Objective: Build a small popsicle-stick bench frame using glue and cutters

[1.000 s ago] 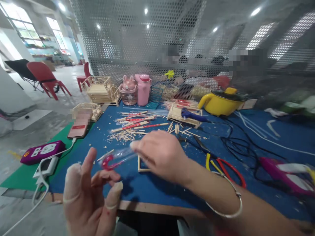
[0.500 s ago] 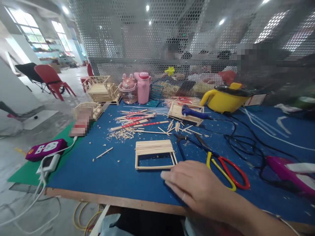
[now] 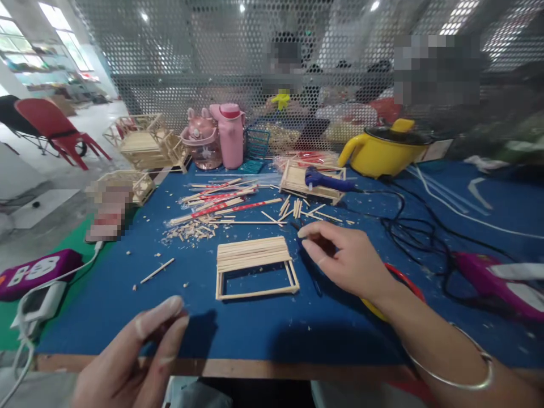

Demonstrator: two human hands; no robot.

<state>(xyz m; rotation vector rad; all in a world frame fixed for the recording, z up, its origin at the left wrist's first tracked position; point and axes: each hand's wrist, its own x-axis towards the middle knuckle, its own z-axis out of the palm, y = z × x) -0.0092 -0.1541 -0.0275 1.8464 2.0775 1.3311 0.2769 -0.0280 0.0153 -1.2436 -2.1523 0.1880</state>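
A small frame of pale sticks (image 3: 253, 254), its back part covered by a row of sticks, lies on the blue table. My left hand (image 3: 144, 345) is at the front left over the table edge, thumb and index fingertip drawn together, with nothing visible between them. To the right of the frame, my right hand (image 3: 340, 255) hovers over dark-handled pliers (image 3: 313, 275); its thumb and index tip are slightly apart near the pliers' head. Red and yellow scissor handles (image 3: 406, 280) show partly under my right wrist. One loose stick (image 3: 157, 271) lies left of the frame.
Stick bundles (image 3: 225, 198) and scraps lie behind the frame. A blue glue gun (image 3: 329, 180) rests on another stick frame. Farther back are a pink bottle (image 3: 230, 139) and a yellow pot (image 3: 382, 153). Black cables (image 3: 402, 226) tangle at the right; a purple case (image 3: 40, 272) is at left.
My left hand has come into view at the lower left. My right hand has moved back from the frame's front right corner to the pliers. The view has shifted slightly.
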